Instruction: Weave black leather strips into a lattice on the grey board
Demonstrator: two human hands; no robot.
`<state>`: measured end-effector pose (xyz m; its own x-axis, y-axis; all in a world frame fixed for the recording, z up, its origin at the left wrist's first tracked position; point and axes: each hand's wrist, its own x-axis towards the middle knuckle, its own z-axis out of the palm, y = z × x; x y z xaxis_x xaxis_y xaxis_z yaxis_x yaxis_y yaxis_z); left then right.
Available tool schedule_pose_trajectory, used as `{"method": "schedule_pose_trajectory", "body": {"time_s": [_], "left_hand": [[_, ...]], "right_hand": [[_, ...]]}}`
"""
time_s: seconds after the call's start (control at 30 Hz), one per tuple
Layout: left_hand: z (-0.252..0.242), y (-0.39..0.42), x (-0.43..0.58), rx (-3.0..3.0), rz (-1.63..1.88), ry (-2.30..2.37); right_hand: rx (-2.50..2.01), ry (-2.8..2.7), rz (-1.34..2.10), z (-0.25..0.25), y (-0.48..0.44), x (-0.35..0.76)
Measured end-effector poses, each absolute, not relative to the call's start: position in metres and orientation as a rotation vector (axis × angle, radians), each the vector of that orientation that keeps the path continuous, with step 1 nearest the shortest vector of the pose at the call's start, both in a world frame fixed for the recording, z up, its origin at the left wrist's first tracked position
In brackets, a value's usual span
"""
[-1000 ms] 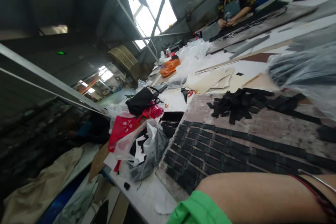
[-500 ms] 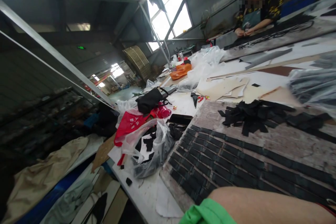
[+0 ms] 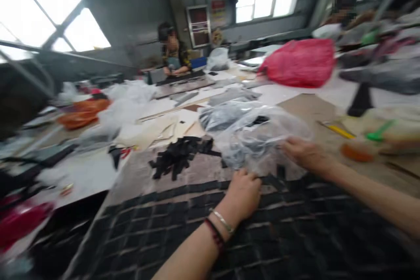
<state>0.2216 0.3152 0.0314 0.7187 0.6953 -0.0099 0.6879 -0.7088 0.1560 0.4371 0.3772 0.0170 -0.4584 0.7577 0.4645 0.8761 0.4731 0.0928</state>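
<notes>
A clear plastic bag (image 3: 262, 133) with dark pieces inside lies on the board at the middle right. My right hand (image 3: 303, 154) has its fingers closed on the right edge of that bag. At the bag's near edge is my left hand (image 3: 242, 194), fingers curled against the plastic and fingertips partly hidden; a bracelet and a dark beaded band circle its wrist. Rows of black fabric strips (image 3: 183, 223) cover the board below both hands. A heap of loose black strips (image 3: 180, 155) lies left of the bag. Motion blurs the view somewhat.
A red plastic bag (image 3: 302, 63) and an orange bag (image 3: 83, 113) sit farther back on the table. To the right are a yellow-handled tool (image 3: 341, 130) and a green-handled item (image 3: 380, 131). A co-worker (image 3: 173, 57) sits across the table.
My view has swung to the right and levelled. Both hands now show at the clear plastic bag, where before only a forearm and green sleeve showed at the bottom.
</notes>
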Motion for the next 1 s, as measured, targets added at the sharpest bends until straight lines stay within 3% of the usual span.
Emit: {"method": "schedule_pose_trajectory", "body": {"time_s": [0.13,0.37,0.6,1.0], "left_hand": [[0.016,0.322,0.22,2.697,0.235,1.075],[0.02,0.316,0.22,2.612,0.224,1.116],[0.019,0.319,0.22,2.59,0.194,1.108],[0.02,0.319,0.221,2.59,0.17,1.107]], "right_hand": [[-1.357,-2.653,-0.528,0.018,0.341,0.461],[-1.325,-2.718,-0.023,0.01,0.329,0.451],[-1.39,-2.651,0.133,0.021,0.321,0.439],[-1.532,-2.782,-0.111,0.019,0.357,0.45]]}}
